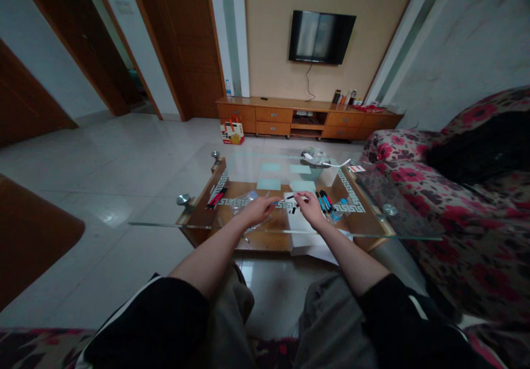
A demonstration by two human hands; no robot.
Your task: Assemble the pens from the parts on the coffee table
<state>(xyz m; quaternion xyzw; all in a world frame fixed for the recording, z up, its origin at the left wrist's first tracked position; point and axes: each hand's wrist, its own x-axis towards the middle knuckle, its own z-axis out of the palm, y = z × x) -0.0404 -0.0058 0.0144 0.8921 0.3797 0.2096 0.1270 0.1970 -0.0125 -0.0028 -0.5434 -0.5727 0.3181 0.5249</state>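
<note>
Above the glass coffee table, a thin pen stretches between my two hands, pale towards the left and dark towards the right. My left hand has its fingers closed on the pale end. At the dark end, the fingertips of my right hand pinch it. A small black piece, perhaps a pen cap, is just under the pen. To the right of my right hand lie several blue, black and red pens. Several red and black pens are at the table's left side.
Clear plastic packaging sits beside my left hand, and a blue-capped plastic bottle is near my right wrist. Farther back are a basket with a plastic bag, a TV cabinet and a paper bag. A flowered sofa stands right.
</note>
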